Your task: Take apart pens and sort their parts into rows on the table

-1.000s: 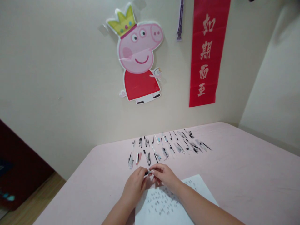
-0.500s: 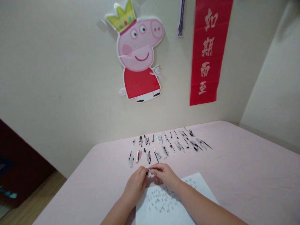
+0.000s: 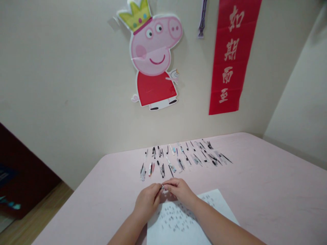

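Note:
My left hand (image 3: 148, 199) and my right hand (image 3: 181, 191) meet at the fingertips above the top edge of a white sheet of paper (image 3: 166, 237). Both are closed in a pinch around a small greyish piece (image 3: 162, 186), mostly covered by the fingers; its kind cannot be made out. Small dark marks dot the paper, which lies partly under my right forearm. Just beyond the fingers, a thin black rod (image 3: 170, 170) and a black pen piece (image 3: 160, 169) rest on the pink table (image 3: 268, 180).
Two rows of pen parts spread across the back of the table, with clear pieces (image 3: 181, 164), light blue pieces (image 3: 174, 168) and a pink-and-white piece (image 3: 150, 169). Behind stands a wall with a pig cutout (image 3: 157, 88) and a red banner (image 3: 233, 68).
The view has shifted slightly. My hands stay together in nearly the same place; the dark end that showed beside my left fingers is now less visible.

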Tool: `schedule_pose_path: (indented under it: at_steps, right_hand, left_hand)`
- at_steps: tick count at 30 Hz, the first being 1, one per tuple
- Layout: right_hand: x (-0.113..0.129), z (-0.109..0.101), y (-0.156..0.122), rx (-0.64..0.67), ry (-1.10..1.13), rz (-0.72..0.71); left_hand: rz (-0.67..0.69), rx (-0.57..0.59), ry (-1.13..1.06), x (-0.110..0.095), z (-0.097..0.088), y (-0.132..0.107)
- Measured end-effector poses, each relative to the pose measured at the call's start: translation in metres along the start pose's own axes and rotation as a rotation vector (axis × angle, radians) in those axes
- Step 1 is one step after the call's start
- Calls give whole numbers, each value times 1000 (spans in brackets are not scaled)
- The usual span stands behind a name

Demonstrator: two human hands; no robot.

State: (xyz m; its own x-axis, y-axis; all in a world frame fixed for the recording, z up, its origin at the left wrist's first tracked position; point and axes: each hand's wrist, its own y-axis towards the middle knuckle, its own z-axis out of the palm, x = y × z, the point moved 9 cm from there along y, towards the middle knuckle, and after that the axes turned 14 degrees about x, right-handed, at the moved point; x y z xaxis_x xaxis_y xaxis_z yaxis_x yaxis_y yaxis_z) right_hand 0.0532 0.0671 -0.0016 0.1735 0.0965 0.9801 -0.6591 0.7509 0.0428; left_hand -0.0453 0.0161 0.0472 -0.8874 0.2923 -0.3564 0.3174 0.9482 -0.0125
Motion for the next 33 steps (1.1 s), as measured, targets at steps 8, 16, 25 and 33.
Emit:
schedule_pose_path:
  at_steps: [8,16,25,33]
  right_hand:
    - [3,-4,0,-40,1,10]
    - [3,-22,-3,-173,141,-13]
    - [9,-8,-3,-88,287,-17]
    - [3,5,1,34,269,25]
  left_hand:
    - [8,-20,-64,4,0,1]
    - [-80,-79,-78,15,-6,-2]
    - [63,-240,-246,1,-23,-6]
    - [112,-174,-309,-6,-16,-4]
